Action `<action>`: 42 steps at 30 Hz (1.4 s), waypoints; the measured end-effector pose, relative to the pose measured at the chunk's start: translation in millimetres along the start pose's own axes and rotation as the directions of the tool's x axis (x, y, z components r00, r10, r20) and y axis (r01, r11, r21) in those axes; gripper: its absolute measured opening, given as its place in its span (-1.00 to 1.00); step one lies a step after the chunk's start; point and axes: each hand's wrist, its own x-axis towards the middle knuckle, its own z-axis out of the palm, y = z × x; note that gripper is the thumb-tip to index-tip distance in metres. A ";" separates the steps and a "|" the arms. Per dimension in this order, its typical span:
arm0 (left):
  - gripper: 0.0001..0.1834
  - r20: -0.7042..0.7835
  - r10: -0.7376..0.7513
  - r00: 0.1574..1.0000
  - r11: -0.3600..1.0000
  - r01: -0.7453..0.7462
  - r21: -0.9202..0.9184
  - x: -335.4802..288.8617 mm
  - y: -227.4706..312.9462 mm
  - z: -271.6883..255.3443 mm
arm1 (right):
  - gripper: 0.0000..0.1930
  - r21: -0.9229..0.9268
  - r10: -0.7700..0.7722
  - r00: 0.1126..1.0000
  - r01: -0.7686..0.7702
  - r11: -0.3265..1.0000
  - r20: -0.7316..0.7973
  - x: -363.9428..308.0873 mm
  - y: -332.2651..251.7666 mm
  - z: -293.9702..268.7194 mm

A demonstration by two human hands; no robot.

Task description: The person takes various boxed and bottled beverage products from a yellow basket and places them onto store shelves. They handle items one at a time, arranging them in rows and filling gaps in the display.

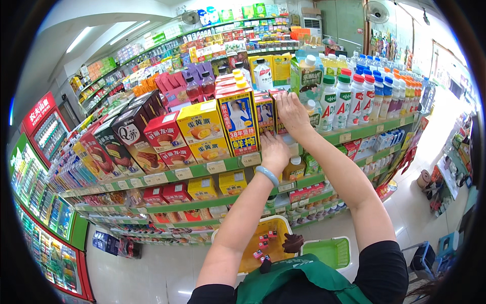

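Observation:
My right hand (293,113) curls over the top and side of a dark, narrow drink carton (276,103) on the upper shelf. Lower down, my left hand (274,151), with a pale bracelet (267,175) at the wrist, has its fingers stretched up against the lower front of a small patterned carton (265,115). Left of both hands stands a tall yellow and blue carton pack (238,123), then stacked yellow cake boxes (203,123) and red boxes (165,134). White bottles with green caps (344,104) stand to the right.
The green shelf edge (230,167) carries price tags, with more boxes on lower shelves. Below, a yellow basket (277,219) holds small packs, beside a green basket (324,249). Drink coolers (46,117) line the left; a blue stool (447,244) stands at right.

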 end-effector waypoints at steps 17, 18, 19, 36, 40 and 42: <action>-0.63 0.160 0.182 0.970 0.806 -0.054 -0.589 -228.5 -30.2 64.3 | -0.67 0.944 -0.072 0.986 -0.119 0.309 0.148 -229.8 -145.8 -68.4; -0.63 0.313 0.131 0.941 0.792 0.090 -0.604 -256.0 -26.4 86.2 | -0.62 0.947 -0.167 0.960 -0.172 0.271 0.223 -259.3 -167.2 -63.5; -0.59 0.345 0.096 0.934 0.780 0.145 -0.609 -285.4 -22.9 112.3 | -0.61 0.931 -0.280 0.898 -0.278 0.235 0.339 -289.3 -188.9 -59.9; -0.36 0.805 -0.055 0.590 0.632 0.645 -0.430 -419.4 8.4 288.5 | -0.60 0.650 -0.514 0.404 -0.384 0.656 0.757 -478.1 -397.5 34.9; -0.42 0.756 -0.132 0.641 0.588 0.665 -0.461 -431.6 0.4 279.1 | -0.63 0.571 -0.509 0.281 -0.553 0.607 0.814 -465.2 -389.5 35.8; -0.44 0.781 -0.178 0.599 0.519 0.731 -0.443 -425.2 -9.4 268.8 | -0.69 0.617 -0.553 0.303 -0.546 0.567 0.776 -456.0 -370.3 33.4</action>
